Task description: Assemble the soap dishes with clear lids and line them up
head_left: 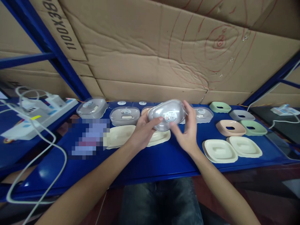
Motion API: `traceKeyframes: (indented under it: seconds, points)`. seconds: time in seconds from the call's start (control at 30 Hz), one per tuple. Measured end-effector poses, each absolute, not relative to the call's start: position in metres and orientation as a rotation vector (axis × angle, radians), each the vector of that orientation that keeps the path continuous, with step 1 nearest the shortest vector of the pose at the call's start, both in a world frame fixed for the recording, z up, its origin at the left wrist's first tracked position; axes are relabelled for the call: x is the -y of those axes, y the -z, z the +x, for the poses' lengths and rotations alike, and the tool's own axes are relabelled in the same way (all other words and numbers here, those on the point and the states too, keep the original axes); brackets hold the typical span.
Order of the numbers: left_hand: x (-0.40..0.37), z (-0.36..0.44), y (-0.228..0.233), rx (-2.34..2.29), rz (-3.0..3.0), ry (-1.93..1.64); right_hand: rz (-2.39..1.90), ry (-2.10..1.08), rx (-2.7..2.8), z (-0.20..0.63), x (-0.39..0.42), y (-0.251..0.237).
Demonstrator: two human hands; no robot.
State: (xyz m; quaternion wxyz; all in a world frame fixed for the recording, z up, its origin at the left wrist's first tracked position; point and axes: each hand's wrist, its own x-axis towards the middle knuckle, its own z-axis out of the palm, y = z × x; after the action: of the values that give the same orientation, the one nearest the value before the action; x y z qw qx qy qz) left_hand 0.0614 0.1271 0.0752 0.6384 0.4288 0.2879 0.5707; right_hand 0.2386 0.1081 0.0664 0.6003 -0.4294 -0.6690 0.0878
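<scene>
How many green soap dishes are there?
2. One green soap dish sits at the back right of the blue shelf; the other is nearer, beside a pink one. Others may be hidden behind the hands.

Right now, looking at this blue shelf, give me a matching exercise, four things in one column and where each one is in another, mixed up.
Things:
1. clear lid
2. power strip
3. green tray
4. pair of cream trays

Places:
A. far right, at the back by the cardboard
B. held up between the left hand and right hand
C. right front of the shelf
D. far left, with white cables

Pairs: 1-B, 2-D, 3-A, 4-C
</scene>
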Motion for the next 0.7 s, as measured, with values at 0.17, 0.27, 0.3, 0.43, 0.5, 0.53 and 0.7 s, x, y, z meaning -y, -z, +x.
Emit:
traceKeyframes:
  seconds: [0.17, 0.27, 0.3, 0.43, 0.5, 0.53, 0.7]
  points:
    - [-0.128, 0.058, -0.079, -0.646, 1.072, -1.251, -0.92, -0.907, 1.13, 0.252, -0.122, -0.078]
    - [-0.126, 0.059, -0.081, -0.644, 1.079, -1.241, -0.878, -1.043, 1.089, 0.253, -0.121, -0.085]
    - [-0.126, 0.059, -0.081, -0.639, 1.089, -1.228, -0.873, -1.049, 1.08, 0.254, -0.119, -0.086]
    - [-0.125, 0.061, -0.076, -0.608, 1.214, -1.134, -0.95, -0.985, 1.087, 0.27, -0.107, -0.09]
    - [-0.124, 0.062, -0.071, -0.633, 1.339, -1.115, -1.062, -0.841, 1.088, 0.294, -0.101, -0.089]
    - [-0.123, 0.062, -0.07, -0.662, 1.418, -1.122, -1.133, -0.746, 1.085, 0.31, -0.099, -0.088]
    - [-0.117, 0.062, -0.07, -0.778, 1.735, -1.155, -1.611, -0.247, 1.109, 0.393, -0.089, -0.077]
